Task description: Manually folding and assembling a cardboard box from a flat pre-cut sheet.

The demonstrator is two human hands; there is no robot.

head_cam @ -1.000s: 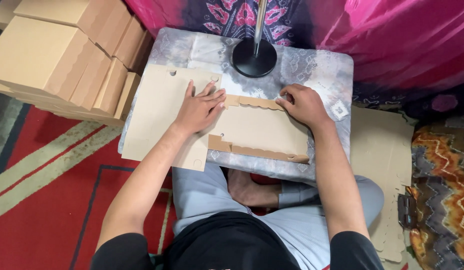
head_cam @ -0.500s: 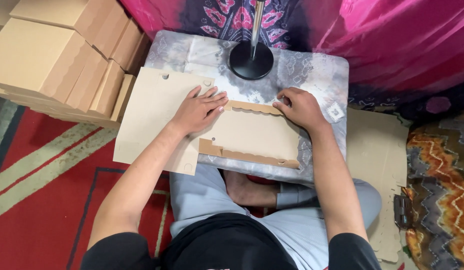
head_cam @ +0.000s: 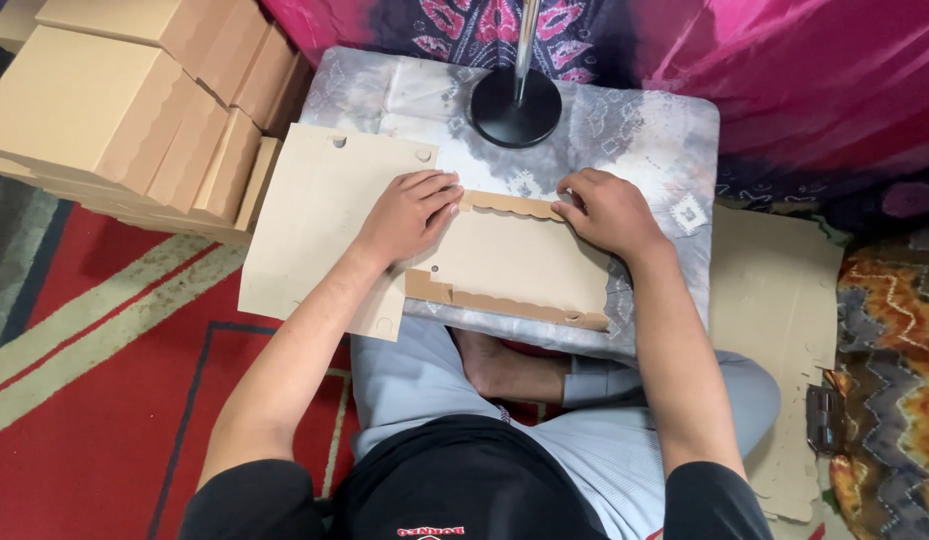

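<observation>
A flat brown cardboard box blank [head_cam: 329, 225] lies across a small grey patterned table [head_cam: 644, 130], its left part hanging over the table's edge. My left hand [head_cam: 409, 212] presses flat on the blank near its middle fold. My right hand [head_cam: 609, 210] rests on the far right corner of the folded panel [head_cam: 514, 262], fingers at the scalloped flap [head_cam: 509, 205]. Another scalloped flap runs along the near edge [head_cam: 504, 303]. Neither hand lifts the cardboard.
A stack of folded cardboard boxes [head_cam: 124, 110] stands at the left. A black round stand base [head_cam: 514, 105] with a metal pole sits at the table's back. More flat cardboard [head_cam: 774, 330] lies on the floor at the right. Red carpet covers the left floor.
The cardboard blank has slid slightly and both hands have shifted along the far scalloped flap, pressing it down; the view moved a little too.
</observation>
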